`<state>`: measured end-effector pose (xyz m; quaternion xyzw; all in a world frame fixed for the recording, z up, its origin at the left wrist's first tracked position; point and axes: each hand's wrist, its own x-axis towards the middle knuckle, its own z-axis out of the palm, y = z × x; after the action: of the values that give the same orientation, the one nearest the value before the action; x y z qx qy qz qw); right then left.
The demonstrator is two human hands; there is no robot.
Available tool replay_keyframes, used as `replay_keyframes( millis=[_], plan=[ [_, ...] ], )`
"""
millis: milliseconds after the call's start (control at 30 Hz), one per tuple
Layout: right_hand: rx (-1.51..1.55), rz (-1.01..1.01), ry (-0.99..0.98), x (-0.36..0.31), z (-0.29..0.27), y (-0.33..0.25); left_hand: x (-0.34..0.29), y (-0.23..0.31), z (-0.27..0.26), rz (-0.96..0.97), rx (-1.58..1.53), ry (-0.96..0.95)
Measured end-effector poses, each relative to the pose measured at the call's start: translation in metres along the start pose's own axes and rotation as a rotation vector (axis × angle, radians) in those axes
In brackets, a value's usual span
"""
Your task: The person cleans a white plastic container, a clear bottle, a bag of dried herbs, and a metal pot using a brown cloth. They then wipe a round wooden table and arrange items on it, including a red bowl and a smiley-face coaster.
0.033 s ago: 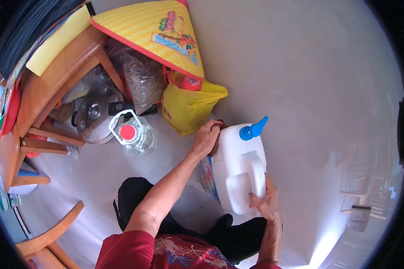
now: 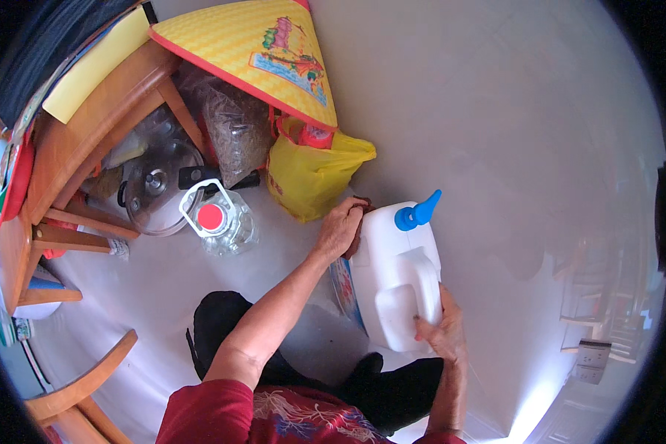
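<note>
Trainee: How is the load held, and why?

Technician: The right hand grasps the white plastic jug at its near right side, by the moulded handle; this probably braces it. The left hand grips a reddish-brown cloth against the jug's left side, presumably with the cloth as a layer between palm and plastic. The jug is above the grey floor, left of the floor's edge at the wall; whether its base touches cannot be told.

Trainee: And the items beyond?

Technician: The clear plastic bottle with a red cap stands on the floor, likely to rest on its flat base. Farther out sits a yellow plastic bag, then a yellow conical hat with red trim; its brim overlaps the bag's top edge, and its support is hidden.

Trainee: Quantities, near to far?

Technician: Hands, two; jug, one, with one blue spout; cloth, one; capped bottle, one; yellow bag, one; hat, one.
</note>
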<state>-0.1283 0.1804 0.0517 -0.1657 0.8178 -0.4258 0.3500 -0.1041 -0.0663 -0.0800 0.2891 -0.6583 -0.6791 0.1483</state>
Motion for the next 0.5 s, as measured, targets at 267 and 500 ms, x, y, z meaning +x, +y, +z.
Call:
replay_keyframes(
  millis=[267,500],
  plan=[
    [-0.165,-0.044,-0.025,0.025,-0.026,0.0,0.017,0.044,0.011,0.161,-0.093,-0.209],
    [-0.193,-0.046,0.031,0.021,-0.03,0.015,0.003,-0.077,0.018,-0.088,-0.11,0.091]
  ],
)
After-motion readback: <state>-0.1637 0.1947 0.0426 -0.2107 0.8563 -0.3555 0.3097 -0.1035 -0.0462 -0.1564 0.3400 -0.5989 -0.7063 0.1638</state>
